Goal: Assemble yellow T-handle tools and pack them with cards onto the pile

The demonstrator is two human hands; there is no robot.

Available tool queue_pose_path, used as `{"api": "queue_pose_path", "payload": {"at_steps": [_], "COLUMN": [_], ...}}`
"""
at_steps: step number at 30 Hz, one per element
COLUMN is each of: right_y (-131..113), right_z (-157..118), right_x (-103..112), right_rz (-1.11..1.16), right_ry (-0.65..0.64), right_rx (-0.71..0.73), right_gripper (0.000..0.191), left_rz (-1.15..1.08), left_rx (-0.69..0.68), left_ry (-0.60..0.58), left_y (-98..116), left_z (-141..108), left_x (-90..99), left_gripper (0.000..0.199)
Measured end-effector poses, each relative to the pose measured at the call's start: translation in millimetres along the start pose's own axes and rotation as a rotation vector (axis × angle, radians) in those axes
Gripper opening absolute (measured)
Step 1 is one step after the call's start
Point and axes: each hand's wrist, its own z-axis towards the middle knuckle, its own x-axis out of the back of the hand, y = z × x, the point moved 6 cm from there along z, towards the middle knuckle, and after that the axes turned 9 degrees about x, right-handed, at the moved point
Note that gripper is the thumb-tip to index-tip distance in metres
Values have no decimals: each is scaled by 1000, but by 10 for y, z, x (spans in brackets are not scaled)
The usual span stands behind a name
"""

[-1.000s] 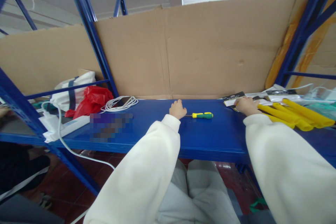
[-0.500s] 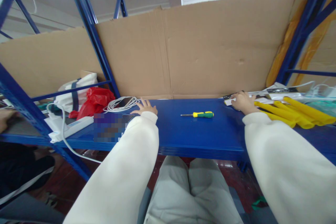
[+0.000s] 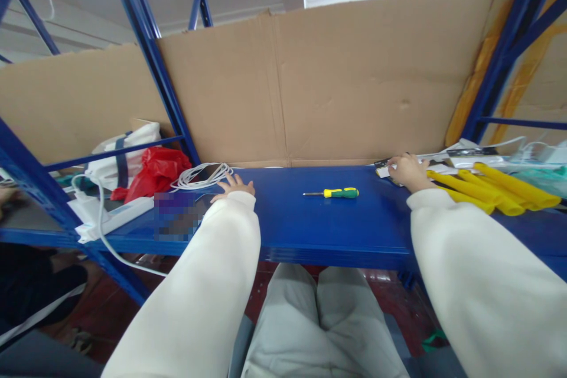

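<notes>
My left hand is open, fingers spread, over the blue shelf top beside a coiled white cable. My right hand reaches to the right side, its fingers bent down over a small flat black-and-white box. Part of that box is hidden under the fingers. Between the hands lies a screwdriver with a green and yellow handle, its tip pointing left. Several yellow tubes lie close to the right of my right hand.
A white power strip, a red plastic bag and a white bag are at the left. A blurred-out patch covers something near the front edge. Cardboard stands along the back between blue posts. Another person's dark-clothed leg shows at lower left.
My left hand has slid a little to the left, closer to the cable coil. The right hand stays at the small box, and the screwdriver has not moved. The view has shifted slightly.
</notes>
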Motion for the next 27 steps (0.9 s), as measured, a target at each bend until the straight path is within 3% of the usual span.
{"api": "queue_pose_path", "payload": {"at_steps": [5, 10, 14, 21, 27], "right_y": [73, 180, 164, 117, 168], "right_z": [-1, -13, -57, -104, -102], "right_x": [26, 10, -22, -37, -122], "right_rz": [-28, -47, -48, -62, -60], "right_ry": [25, 5, -119, -196, -246], "right_rx": [-86, -220, -265, -228, -246], "right_gripper": [38, 46, 44, 43, 40], "left_rz": [-119, -568, -925, -712, -624], "left_rx": [-109, -88, -154, -386, -548], "left_ry": [71, -94, -229, -159, -371], "left_y": [230, 738, 1114, 1175, 1264], "left_z": [-98, -278, -500, -765, -851], "left_x": [110, 180, 104, -187, -317], "left_gripper": [63, 59, 46, 31, 24]}}
